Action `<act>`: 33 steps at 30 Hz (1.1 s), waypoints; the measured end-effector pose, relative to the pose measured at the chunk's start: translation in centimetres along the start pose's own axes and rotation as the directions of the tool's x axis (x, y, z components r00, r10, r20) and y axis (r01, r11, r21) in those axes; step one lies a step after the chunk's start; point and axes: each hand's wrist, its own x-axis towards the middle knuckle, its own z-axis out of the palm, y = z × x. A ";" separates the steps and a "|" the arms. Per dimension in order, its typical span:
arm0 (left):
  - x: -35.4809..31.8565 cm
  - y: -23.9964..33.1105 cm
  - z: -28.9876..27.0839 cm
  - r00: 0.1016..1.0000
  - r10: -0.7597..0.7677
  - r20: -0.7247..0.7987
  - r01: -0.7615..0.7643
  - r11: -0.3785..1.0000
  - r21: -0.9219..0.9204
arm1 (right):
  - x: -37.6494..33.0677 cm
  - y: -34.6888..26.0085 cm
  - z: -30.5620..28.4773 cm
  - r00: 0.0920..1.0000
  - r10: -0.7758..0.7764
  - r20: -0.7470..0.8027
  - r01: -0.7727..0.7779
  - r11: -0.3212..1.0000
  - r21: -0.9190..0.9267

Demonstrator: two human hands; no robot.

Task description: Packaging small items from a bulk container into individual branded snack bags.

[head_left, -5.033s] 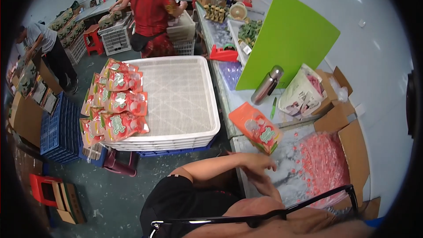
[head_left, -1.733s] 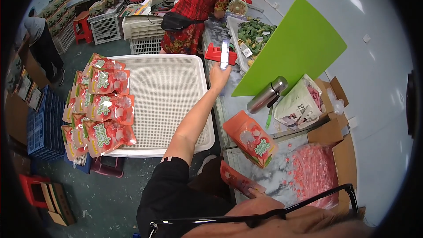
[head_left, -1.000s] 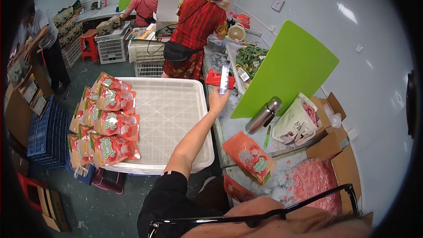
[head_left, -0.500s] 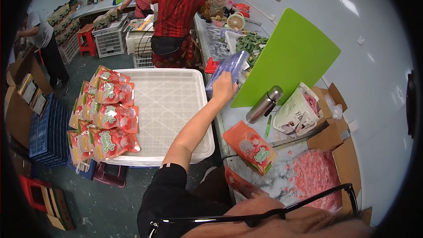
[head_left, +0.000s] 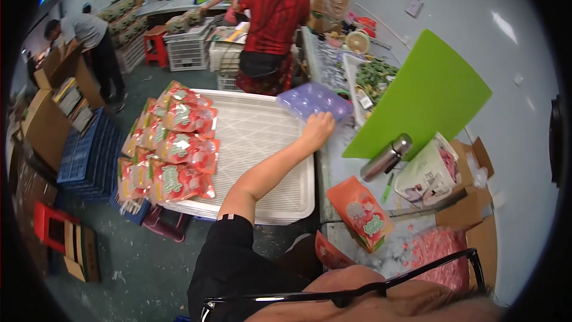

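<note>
My left hand (head_left: pixel 320 130) grips the near edge of a translucent purple plastic tray (head_left: pixel 313 100) with rounded bumps. It holds the tray over the far right corner of a white mesh tray (head_left: pixel 262 161). Several red stand-up pouches (head_left: pixel 182 146) lie in overlapping rows on the left of the mesh tray. On the worktop to the right lies another red pouch (head_left: pixel 360 214). A further red pouch (head_left: pixel 330 253) shows partly at the bottom. My right hand is out of sight.
A green board (head_left: pixel 426 92) leans over the right worktop, beside a steel flask (head_left: pixel 387 156), a green knife (head_left: pixel 388 188) and a white bag (head_left: pixel 429 170). Pink packets (head_left: pixel 441 253) sit near a cardboard box. A person in red (head_left: pixel 271 24) stands ahead; blue crates (head_left: pixel 89 149) are at left.
My left hand has swung the purple tray leftward from over the worktop to the mesh tray's corner, and the tray now lies flatter. The whole view has shifted toward the left.
</note>
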 end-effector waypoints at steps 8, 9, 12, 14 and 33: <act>-4.6 -0.1 4.7 0.957 0.273 0.099 -0.264 0.960 -0.092 | -2.0 -9.2 2.2 1.000 -0.010 -0.012 0.012 0.985 0.173; -4.9 0.1 4.7 0.952 0.286 0.107 -0.272 0.954 -0.127 | -2.4 -10.2 2.4 0.999 0.030 -0.044 -0.021 0.982 0.188; -5.2 -0.4 4.5 0.936 0.324 0.135 -0.307 0.942 -0.134 | -3.3 -13.4 2.9 0.986 0.121 -0.116 -0.092 0.969 0.228; -4.3 1.1 5.9 0.928 0.351 0.126 -0.328 0.929 -0.173 | -4.1 -15.3 3.2 0.970 0.164 -0.180 -0.114 0.958 0.263; -3.4 5.4 1.3 0.736 0.026 0.677 0.152 0.967 -0.203 | -3.6 -9.2 1.5 0.992 -0.105 -0.074 0.121 0.956 0.268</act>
